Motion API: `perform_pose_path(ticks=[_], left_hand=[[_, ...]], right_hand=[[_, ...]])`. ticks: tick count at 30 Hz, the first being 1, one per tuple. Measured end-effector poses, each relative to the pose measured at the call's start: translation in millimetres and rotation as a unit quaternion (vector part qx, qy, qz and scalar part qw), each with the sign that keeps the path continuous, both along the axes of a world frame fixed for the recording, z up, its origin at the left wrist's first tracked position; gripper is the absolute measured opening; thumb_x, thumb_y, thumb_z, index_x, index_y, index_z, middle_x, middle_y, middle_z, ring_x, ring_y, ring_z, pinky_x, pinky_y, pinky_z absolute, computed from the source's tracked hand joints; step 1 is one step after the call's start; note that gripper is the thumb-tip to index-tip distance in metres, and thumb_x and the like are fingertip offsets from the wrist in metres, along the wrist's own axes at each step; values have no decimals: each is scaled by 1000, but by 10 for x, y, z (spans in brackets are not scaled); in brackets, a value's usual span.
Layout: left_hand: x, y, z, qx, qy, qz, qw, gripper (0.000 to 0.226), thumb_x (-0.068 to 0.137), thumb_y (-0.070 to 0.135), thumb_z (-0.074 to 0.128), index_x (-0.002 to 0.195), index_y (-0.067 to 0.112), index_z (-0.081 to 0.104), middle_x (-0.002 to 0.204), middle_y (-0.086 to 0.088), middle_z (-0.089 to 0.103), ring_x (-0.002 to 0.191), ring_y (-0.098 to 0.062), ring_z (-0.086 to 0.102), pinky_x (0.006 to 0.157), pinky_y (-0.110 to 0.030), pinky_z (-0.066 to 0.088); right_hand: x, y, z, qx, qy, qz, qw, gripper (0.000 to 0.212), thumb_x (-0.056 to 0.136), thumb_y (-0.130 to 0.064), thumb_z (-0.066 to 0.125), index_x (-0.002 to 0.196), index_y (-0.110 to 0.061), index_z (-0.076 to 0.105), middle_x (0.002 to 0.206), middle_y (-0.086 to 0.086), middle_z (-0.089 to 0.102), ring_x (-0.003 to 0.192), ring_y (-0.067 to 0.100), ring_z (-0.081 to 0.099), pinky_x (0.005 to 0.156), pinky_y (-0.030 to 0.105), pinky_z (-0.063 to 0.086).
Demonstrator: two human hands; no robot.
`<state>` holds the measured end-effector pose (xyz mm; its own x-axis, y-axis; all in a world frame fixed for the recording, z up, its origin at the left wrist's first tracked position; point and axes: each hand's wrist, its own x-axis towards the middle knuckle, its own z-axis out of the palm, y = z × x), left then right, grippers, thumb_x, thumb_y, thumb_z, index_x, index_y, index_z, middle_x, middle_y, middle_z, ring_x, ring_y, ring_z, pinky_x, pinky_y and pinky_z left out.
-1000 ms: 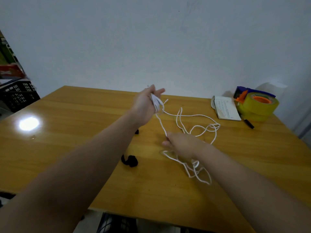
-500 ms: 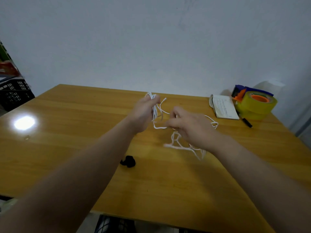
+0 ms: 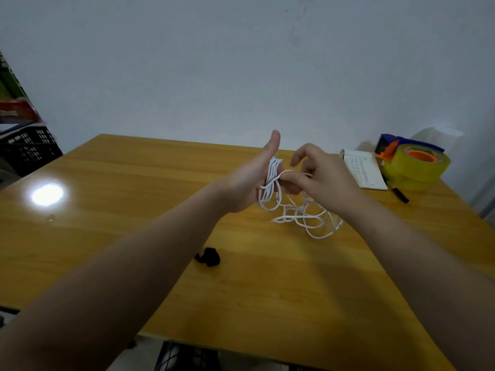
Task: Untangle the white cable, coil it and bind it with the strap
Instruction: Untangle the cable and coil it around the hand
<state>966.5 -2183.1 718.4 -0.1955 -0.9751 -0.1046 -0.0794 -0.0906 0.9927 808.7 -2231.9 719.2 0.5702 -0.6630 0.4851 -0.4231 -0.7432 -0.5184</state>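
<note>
Coiling step | left hand [image 3: 249,180] upright, thumb raised, acts as spool: white cable [image 3: 272,180] loops round it, finger curl hidden | right hand [image 3: 321,178] pinches 1 strand, likely feeding the next turn | slack tangled on tabletop [image 3: 134,183] | strap [image 3: 209,257] lies apart, within reach.

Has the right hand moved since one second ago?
Yes. The right hand rose away from the black strap, up to the white cable coiled on the left hand.
</note>
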Motion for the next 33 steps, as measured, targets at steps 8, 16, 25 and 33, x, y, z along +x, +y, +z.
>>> perform_pose_path(ticks=[8,16,25,33], left_hand=[[-80,123,93,7,-43,-2,999,53,85,68,34,61,20,36,48,6,19,41,-10,14,43,-21,17],[-165,90,-16,38,125,58,990,54,88,66,32,55,24,22,39,9,18,29,-4,13,38,-13,6],[-29,75,-118,-87,7,67,994,13,89,18,63,86,5,61,53,0,48,49,-12,48,62,-32,43],[-2,39,-209,-25,106,242,964,18,87,15,64,82,0,55,40,2,47,37,-12,48,46,-22,43]], right_hand=[[-96,-96,8,9,-30,-39,999,60,56,-72,63,59,-14,50,49,-4,45,50,14,40,54,33,36],[-32,93,-192,324,-117,214,914,30,80,-32,61,103,-14,56,50,-13,55,40,-2,47,41,8,35],[40,91,-211,296,-153,36,942,25,94,-30,52,74,-20,63,53,-11,45,43,0,39,45,14,30],[98,165,-177,259,-53,56,963,35,82,-5,56,56,-28,49,56,-4,34,48,7,30,51,26,27]])
